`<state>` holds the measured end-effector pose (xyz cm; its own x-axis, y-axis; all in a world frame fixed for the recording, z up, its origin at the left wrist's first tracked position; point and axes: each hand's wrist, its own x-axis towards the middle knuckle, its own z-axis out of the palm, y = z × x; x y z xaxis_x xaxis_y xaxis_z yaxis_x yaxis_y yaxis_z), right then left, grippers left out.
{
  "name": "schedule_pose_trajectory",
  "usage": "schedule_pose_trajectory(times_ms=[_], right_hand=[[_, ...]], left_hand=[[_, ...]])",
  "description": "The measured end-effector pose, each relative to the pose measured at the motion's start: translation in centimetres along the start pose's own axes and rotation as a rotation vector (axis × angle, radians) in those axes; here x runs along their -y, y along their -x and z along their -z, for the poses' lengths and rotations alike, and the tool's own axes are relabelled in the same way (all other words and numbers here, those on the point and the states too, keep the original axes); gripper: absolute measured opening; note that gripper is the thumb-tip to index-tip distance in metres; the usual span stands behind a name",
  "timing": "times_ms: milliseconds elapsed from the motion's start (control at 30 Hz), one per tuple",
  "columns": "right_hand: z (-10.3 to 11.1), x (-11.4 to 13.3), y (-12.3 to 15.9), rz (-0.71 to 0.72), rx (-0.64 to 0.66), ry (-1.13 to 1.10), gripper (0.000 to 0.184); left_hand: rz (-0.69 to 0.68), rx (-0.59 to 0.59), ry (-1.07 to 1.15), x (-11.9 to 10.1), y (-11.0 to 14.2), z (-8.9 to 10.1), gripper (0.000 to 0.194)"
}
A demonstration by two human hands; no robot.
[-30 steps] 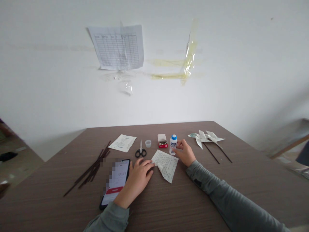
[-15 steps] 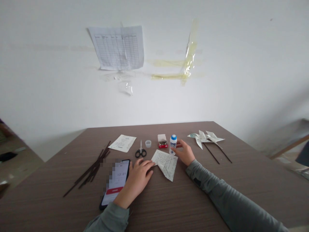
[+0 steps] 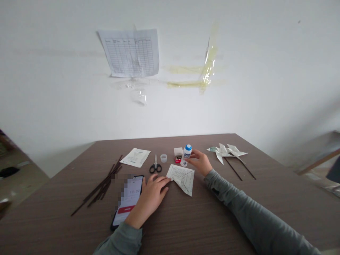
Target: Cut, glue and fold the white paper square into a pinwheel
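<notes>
So the white bottle with the blue cap (image 3: 186, 156) is what's being handled: it's pinched between thumb and fingers of the right grip (image 3: 201, 164), which is closed to the bottle's width. It's leaning a bit, cap end to the right, just beyond the written-on paper (image 3: 183, 175) and partly in front of the small red box (image 3: 178, 152). Whether its base is fully off the worktop (image 3: 186, 223) can't be told.

The left grip (image 3: 154, 193) is loosely spread, palm down, with nothing held; its fingertips are at the paper's left corner, but how hard it's being pressed can't be made out.

Step-wise, this looks like the bottle being positioned, cap on. What's called for now, at a guess, is a steady pinch, with the red box left unbumped.

As for text: 13:02 can be read on the phone (image 3: 131, 198), but the words on its red button can't. The bottle's dark blue label is too small for a brand to be picked out. The paper's lines are illegible here, and so are the headings on the gridded sheet (image 3: 130, 53) taped to the wall.
</notes>
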<state>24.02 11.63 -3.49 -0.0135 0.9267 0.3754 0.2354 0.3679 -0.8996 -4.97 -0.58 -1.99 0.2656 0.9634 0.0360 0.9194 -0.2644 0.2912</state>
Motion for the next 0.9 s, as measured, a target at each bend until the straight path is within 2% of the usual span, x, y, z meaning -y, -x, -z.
schedule_pose_trajectory(times_ms=[133,267,500,733,900], right_hand=[[-1.3,1.0,-1.4,0.016,0.065,-0.006,0.037],[-3.2,1.8,-2.8,0.032,0.090,0.041,0.027],[-5.7,2.3,-4.6,0.004,0.095,0.247,0.018],[-7.0,2.5,-4.9,-0.050,0.103,0.470,0.026],[-7.4,2.7,-5.0,-0.080,0.118,0.558,0.033]], left_hand=[[0.039,-0.015,0.005,-0.1,0.0,0.5,0.055],[0.061,-0.013,0.012,-0.3,0.1,1.1,0.045],[0.074,-0.031,0.025,0.0,0.1,1.4,0.040],[0.065,-0.068,0.049,0.3,0.0,1.1,0.039],[0.084,-0.032,0.033,-0.1,0.0,1.4,0.039]])
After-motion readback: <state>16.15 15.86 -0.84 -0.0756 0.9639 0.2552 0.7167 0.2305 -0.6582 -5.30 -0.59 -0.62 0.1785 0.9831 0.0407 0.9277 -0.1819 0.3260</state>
